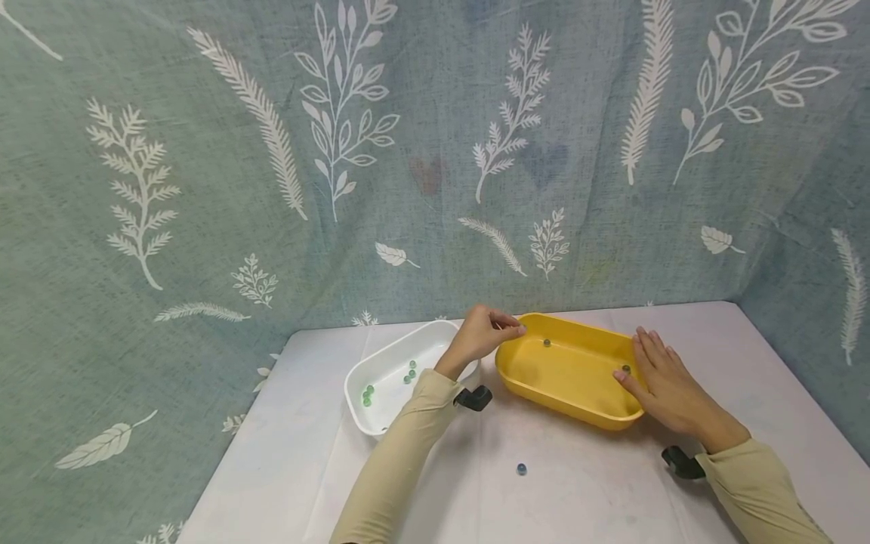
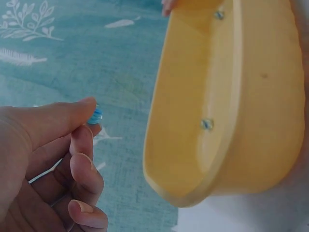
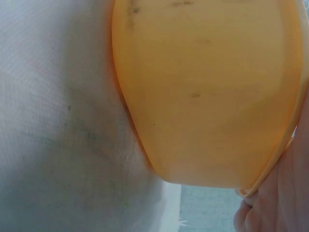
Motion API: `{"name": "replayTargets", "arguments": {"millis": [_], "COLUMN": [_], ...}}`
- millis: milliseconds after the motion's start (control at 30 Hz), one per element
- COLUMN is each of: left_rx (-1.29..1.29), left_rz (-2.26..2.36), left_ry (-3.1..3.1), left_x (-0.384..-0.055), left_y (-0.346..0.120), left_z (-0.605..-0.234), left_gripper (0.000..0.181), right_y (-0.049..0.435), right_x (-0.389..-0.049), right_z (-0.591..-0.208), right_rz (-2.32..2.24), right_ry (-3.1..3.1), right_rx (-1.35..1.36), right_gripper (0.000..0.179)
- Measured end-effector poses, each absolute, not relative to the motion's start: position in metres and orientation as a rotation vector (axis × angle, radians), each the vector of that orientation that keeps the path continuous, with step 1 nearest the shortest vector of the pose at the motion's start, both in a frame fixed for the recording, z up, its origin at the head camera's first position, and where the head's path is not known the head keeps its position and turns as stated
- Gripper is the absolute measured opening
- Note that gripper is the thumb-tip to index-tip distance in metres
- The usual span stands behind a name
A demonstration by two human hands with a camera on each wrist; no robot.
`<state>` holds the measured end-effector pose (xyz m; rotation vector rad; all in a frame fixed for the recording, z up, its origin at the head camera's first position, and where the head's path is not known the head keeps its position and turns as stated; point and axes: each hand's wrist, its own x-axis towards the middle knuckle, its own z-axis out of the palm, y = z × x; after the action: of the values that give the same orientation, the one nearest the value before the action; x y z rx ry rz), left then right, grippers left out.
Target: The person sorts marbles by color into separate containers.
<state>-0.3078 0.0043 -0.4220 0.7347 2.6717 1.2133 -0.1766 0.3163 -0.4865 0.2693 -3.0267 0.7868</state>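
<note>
My left hand (image 1: 480,332) pinches a blue marble (image 2: 95,115) between thumb and fingertips, just beyond the left end of the yellow tray (image 1: 564,378). Two dark-looking marbles lie inside that tray, one marble (image 1: 547,343) toward the left and another marble (image 1: 626,369) near the right end. My right hand (image 1: 669,389) rests on the tray's right rim with its fingers extended and the thumb reaching over the inside. In the right wrist view the tray's outer wall (image 3: 207,116) fills the middle, and only part of the hand shows.
A white tray (image 1: 353,408) with several green marbles (image 1: 368,391) stands left of the yellow one, partly hidden by my left arm. One blue marble (image 1: 522,469) lies on the white-covered table (image 1: 571,499) in front. A leaf-patterned cloth (image 1: 435,151) hangs behind.
</note>
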Motion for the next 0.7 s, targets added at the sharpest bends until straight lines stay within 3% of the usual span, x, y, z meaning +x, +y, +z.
{"name": "replayTargets", "arguments": {"millis": [700], "left_rx": [0.613], "left_rz": [1.134], "left_ry": [2.706], "left_x": [-0.314], "left_y": [0.011], "left_z": [-0.433], "left_gripper": [0.019], "right_y": [0.316], "right_x": [-0.178], "right_z": [-0.487], "right_rz": [0.766], "right_ry": [-3.038], "right_rx": [0.244], "right_gripper": [0.094]}}
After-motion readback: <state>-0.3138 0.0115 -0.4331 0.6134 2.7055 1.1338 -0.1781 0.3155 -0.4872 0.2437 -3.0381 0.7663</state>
